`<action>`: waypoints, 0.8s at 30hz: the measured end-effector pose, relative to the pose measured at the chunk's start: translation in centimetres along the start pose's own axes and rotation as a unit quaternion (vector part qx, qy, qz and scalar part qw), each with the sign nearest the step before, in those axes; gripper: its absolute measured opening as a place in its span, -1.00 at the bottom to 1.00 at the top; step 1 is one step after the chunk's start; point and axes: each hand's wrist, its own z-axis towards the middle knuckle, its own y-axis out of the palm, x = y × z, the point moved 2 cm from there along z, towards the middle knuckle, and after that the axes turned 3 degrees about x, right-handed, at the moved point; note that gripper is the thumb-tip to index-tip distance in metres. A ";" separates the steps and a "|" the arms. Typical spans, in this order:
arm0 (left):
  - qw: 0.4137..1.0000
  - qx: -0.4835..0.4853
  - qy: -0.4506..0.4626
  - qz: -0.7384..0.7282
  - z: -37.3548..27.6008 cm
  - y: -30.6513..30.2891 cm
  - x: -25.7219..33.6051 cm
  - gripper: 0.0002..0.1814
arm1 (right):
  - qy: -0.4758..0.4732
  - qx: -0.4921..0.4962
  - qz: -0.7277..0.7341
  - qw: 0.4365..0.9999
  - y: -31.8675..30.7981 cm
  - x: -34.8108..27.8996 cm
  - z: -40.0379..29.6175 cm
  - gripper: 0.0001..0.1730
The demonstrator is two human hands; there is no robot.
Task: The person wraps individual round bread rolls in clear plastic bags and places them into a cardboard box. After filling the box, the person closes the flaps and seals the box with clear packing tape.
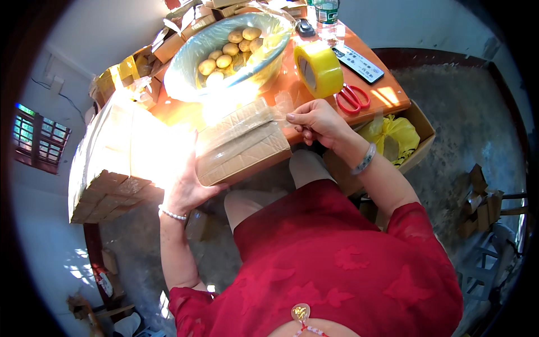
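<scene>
A small cardboard box (248, 143) lies at the table's front edge, with clear tape along the seam on its top. My left hand (182, 183) grips the box's left end, thumb along the lower front edge; strong sunlight washes out its fingers. At the right end, my right hand (320, 122) pinches a strip of clear tape (281, 110) between thumb and fingers. Behind that hand a large yellow roll of packing tape (318, 68) stands on its rim. Red-handled scissors (353, 99) lie beside the roll.
A plastic-lined basin (177, 80) of potatoes (230, 49) stands behind the box. Stacked cardboard boxes (113, 185) rise at left. A remote control (358, 64), a black object (305, 28) and a bottle (327, 14) are at back right. An open carton (426, 126) holds a yellow bag (391, 137).
</scene>
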 end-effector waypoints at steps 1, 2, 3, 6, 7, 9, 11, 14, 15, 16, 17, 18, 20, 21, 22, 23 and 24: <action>1.000 0.000 -0.002 -0.001 -0.1 0.0 0.0 0.33 | 0.008 -0.007 -0.009 1.000 0.1 0.0 0.1 -0.85; 1.000 -0.001 -0.006 -0.002 -0.2 -0.1 0.0 0.33 | 0.015 -0.014 -0.019 1.000 0.3 0.1 0.2 -0.85; 1.000 0.001 -0.003 -0.007 -0.2 -0.1 0.1 0.33 | 0.022 -0.020 -0.029 0.999 0.4 0.1 0.3 -0.85; 0.999 0.000 -0.013 -0.046 -0.1 -0.2 1.1 0.32 | 0.024 -0.018 -0.018 0.999 0.1 0.1 0.6 -0.81; 0.998 -0.001 -0.020 -0.063 0.0 -0.2 1.5 0.32 | 0.023 -0.020 -0.017 0.999 0.0 0.1 0.7 -0.78; 0.997 -0.008 -0.023 -0.078 0.1 -0.1 1.2 0.31 | 0.021 -0.025 -0.017 0.999 0.0 0.0 0.7 -0.73; 0.996 -0.013 -0.025 -0.082 0.3 0.0 0.7 0.31 | -0.004 -0.014 -0.007 1.000 -0.1 -0.1 0.6 -0.67; 0.997 -0.020 -0.027 -0.073 0.3 0.1 0.0 0.29 | -0.045 0.005 -0.003 0.999 -0.1 -0.4 0.1 -0.59; 0.997 -0.022 -0.027 -0.069 0.4 0.1 -0.1 0.29 | -0.059 0.011 -0.002 0.998 0.0 -0.5 -0.1 -0.56; 0.997 -0.024 -0.028 -0.065 0.4 0.1 -0.2 0.28 | -0.075 0.020 0.004 0.997 0.1 -0.7 -0.5 -0.57; 0.997 -0.026 -0.033 -0.062 0.4 0.1 -0.2 0.28 | -0.091 0.029 0.011 0.995 0.3 -1.1 -1.0 -0.57; 0.997 -0.026 -0.039 -0.060 0.3 0.0 -0.2 0.28 | -0.106 0.036 0.016 0.994 0.5 -1.4 -1.4 -0.58; 0.995 -0.029 -0.062 -0.073 0.2 -0.2 0.1 0.28 | -0.139 0.015 -0.005 0.990 0.6 -1.9 -2.1 -0.59; 0.992 -0.035 -0.077 -0.089 0.3 -0.2 0.6 0.28 | -0.156 0.007 -0.015 0.988 0.6 -2.2 -2.5 -0.59; 0.989 -0.040 -0.092 -0.105 0.4 -0.2 0.8 0.28 | -0.162 0.003 -0.004 0.987 0.8 -2.5 -2.8 -0.70; 0.993 -0.036 -0.074 -0.082 0.4 -0.2 0.6 0.28 | -0.157 0.012 -0.005 0.988 0.8 -2.3 -2.5 -0.74; 0.996 -0.031 -0.055 -0.058 0.5 -0.2 0.3 0.28 | -0.153 0.021 -0.005 0.988 0.8 -2.3 -1.9 -0.78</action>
